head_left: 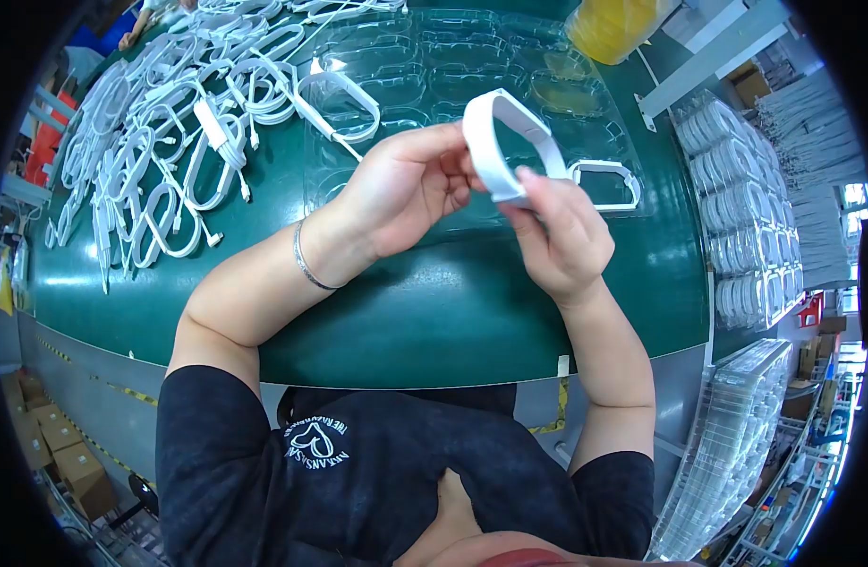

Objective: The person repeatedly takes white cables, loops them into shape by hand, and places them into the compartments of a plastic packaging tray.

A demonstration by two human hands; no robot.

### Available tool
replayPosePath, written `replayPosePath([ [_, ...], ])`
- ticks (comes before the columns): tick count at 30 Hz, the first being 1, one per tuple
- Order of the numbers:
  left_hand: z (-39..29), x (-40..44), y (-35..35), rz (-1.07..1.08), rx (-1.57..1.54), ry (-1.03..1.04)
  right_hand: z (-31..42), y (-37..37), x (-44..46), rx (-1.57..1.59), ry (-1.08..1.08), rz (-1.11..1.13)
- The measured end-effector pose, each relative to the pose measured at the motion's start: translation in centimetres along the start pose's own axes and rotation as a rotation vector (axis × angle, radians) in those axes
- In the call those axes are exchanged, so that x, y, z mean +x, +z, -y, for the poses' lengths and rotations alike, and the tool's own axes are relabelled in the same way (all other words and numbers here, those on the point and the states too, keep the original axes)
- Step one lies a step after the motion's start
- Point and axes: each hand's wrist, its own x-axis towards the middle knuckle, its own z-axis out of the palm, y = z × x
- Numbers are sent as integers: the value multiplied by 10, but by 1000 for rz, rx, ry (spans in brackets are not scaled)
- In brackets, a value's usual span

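A white oval loop [492, 156], seemingly a coiled white cable, is held up over the table between both hands. My left hand [406, 184] has its thumb and curled fingers at the loop's left side. The thumb and fingers of my right hand [566, 231] pinch its lower end. Beneath, a clear plastic tray [434, 104] with moulded pockets lies on the green table. One white cable loop [606, 185] sits at the tray's right side, and another cable loop [344, 109] lies at its left side.
A large heap of coiled white cables [184, 132] covers the table's left part. A yellow bag [612, 26] stands at the back. Stacked trays of cable coils [736, 208] are at the right, and nested clear trays [727, 444] lean below. Another person's hand [127, 40] shows far left.
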Motion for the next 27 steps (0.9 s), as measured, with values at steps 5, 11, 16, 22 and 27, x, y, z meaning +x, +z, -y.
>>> replayPosePath([
  [5,6,-6,23,-295,11,60,-1,8,-9,97,183,-54],
  [11,-1,-3,6,-45,115,-66,4,4,-3,96,57,68],
  [16,-23,1,8,-155,585,41,-5,4,3,15,42,41],
  [22,-42,8,-11,-131,630,10,-20,-1,7,-146,-137,162],
  [27,-37,8,-6,-182,1046,109,-7,0,9,-278,-249,301],
])
